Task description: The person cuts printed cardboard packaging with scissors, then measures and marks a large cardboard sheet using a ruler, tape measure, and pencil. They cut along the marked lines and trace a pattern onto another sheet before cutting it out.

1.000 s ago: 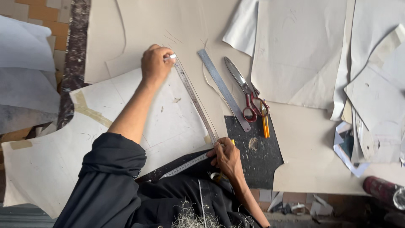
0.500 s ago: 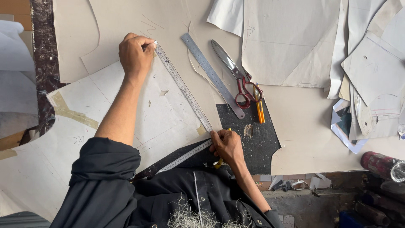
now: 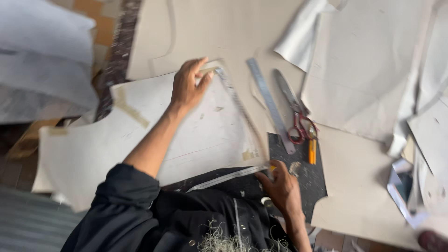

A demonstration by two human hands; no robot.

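Note:
A measuring tape [image 3: 238, 107] is stretched along the right edge of a large white paper pattern [image 3: 93, 144] on the table. My left hand [image 3: 189, 86] pinches the tape's far end at the pattern's upper corner. My right hand [image 3: 280, 186] holds the tape down at the pattern's lower right corner, beside a dark mat [image 3: 308, 179]. The tape's loose tail runs back to the left towards my black clothing. The picture is blurred.
A steel ruler [image 3: 270, 105], red-handled scissors [image 3: 294, 114] and a yellow knife [image 3: 311, 150] lie just right of the tape. Beige fabric pieces [image 3: 354, 70] cover the right side. Grey cloth [image 3: 42, 56] lies at the left, over a tiled floor.
The view has swung, so everything sits further right and lower in the frame. Both hands stay on the tape, and my left hand's fingers have spread a little at its end.

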